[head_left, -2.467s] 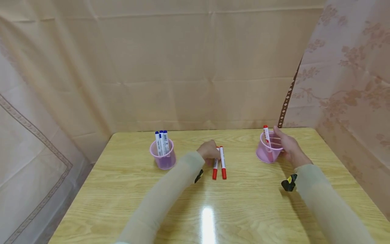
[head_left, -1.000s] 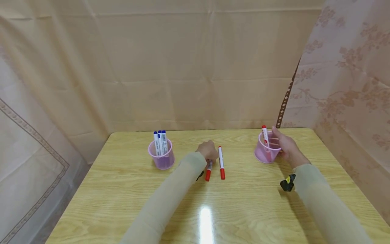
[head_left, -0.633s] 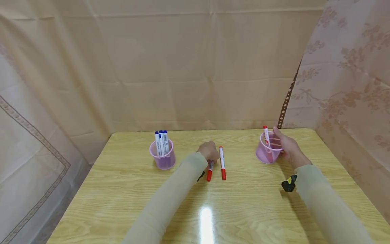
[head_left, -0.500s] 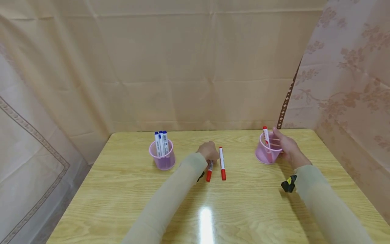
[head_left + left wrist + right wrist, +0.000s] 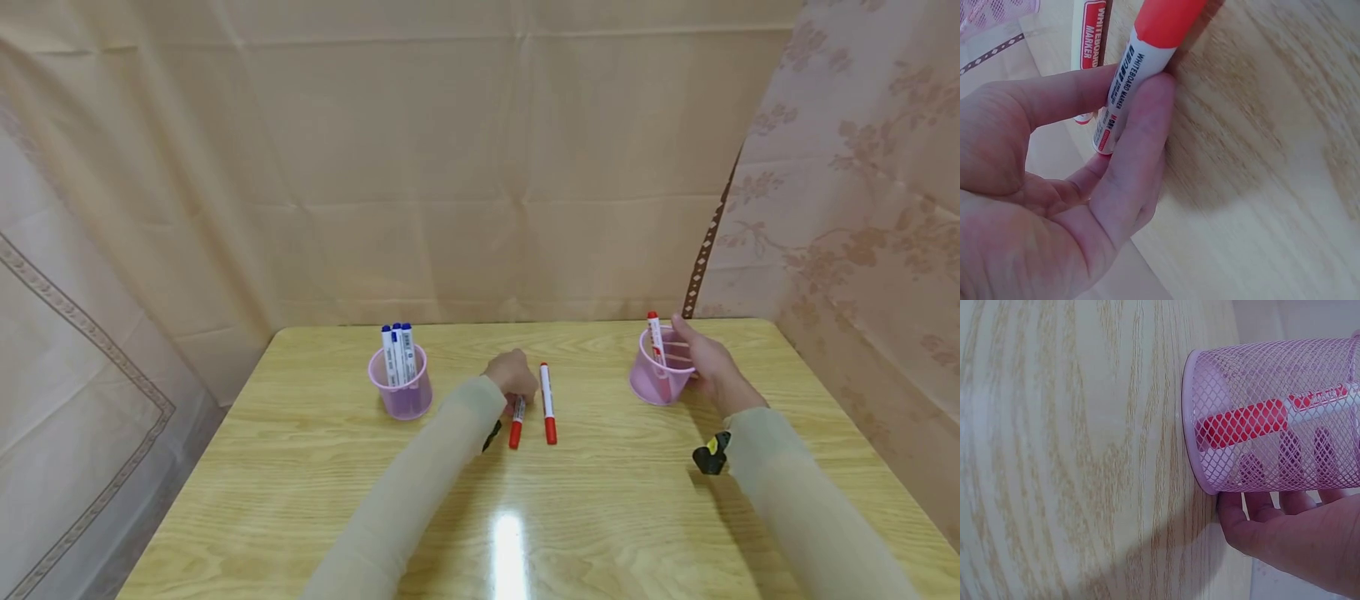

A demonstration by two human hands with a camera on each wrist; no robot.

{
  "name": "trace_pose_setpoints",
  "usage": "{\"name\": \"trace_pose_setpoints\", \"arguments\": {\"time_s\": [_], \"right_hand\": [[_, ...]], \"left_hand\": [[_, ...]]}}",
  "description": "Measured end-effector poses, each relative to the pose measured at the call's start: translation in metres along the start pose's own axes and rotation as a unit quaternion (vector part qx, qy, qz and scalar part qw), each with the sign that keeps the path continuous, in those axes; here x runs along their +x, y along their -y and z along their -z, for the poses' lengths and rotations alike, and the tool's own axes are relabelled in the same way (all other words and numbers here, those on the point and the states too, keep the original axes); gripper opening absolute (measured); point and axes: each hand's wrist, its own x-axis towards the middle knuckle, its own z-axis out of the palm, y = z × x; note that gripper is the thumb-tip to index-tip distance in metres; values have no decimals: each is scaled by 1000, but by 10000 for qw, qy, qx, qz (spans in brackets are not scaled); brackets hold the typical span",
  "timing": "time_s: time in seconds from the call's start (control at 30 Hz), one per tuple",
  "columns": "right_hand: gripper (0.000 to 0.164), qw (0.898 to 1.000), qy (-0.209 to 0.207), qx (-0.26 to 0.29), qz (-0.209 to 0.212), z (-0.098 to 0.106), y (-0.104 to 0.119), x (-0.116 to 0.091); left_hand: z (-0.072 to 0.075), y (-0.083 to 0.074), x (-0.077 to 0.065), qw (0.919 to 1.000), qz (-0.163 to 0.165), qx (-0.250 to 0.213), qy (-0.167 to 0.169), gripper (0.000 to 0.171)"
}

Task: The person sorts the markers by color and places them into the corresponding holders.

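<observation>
Thumb and fingers of my left hand (image 5: 512,373) pinch a red-capped whiteboard marker (image 5: 1141,62) at mid-table; in the head view its red cap (image 5: 515,435) points toward me, the far end hidden by the hand. Just right of it lies a second red whiteboard marker (image 5: 547,404). At the right, my right hand (image 5: 714,365) holds a pink mesh pen holder (image 5: 651,383) by its right side, thumb at the rim. The right wrist view has fingers (image 5: 1260,506) against the mesh (image 5: 1260,375). One red marker (image 5: 656,337) leans inside, red cap up.
On the left of the wooden table (image 5: 300,483) stands another pink pen holder (image 5: 407,407) with several blue-capped markers (image 5: 399,357). A beige curtain (image 5: 480,183) hangs behind the table, and a floral one (image 5: 862,208) on the right.
Since the earliest frame, the left hand's marker has turned, its red cap end shifting left, away from the second marker. The right hand and its pen holder have stayed in place.
</observation>
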Motion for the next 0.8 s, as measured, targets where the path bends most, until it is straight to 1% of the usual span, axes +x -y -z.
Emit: {"name": "trace_pose_setpoints", "arguments": {"time_s": [0.13, 0.2, 0.37, 0.5, 0.6, 0.7, 0.8], "right_hand": [[85, 10000, -3, -16, -26, 0, 0, 0], [86, 10000, -10, -41, -25, -1, 0, 0], [96, 10000, -20, -88, 14, -2, 0, -1], [98, 10000, -20, -92, -3, -2, 0, -1], [96, 10000, -21, -83, 8, -1, -1, -1], [98, 9999, -35, -143, 14, -1, -1, -1], [102, 9998, -37, -203, 24, 0, 0, 0]], "left_hand": [[3, 3, 0, 9993, -69, -352, 107, 10], [4, 3, 0, 9982, -81, -570, 141, 12], [7, 3, -3, 9945, -162, -1011, 221, 18], [10, 1, -4, 9905, -114, -1331, 313, 14], [13, -2, -5, 9892, -75, -1428, 324, 11], [16, -6, -7, 9870, -64, -1568, 344, 12], [20, -10, -9, 9802, -132, -1904, 534, 12]]}}
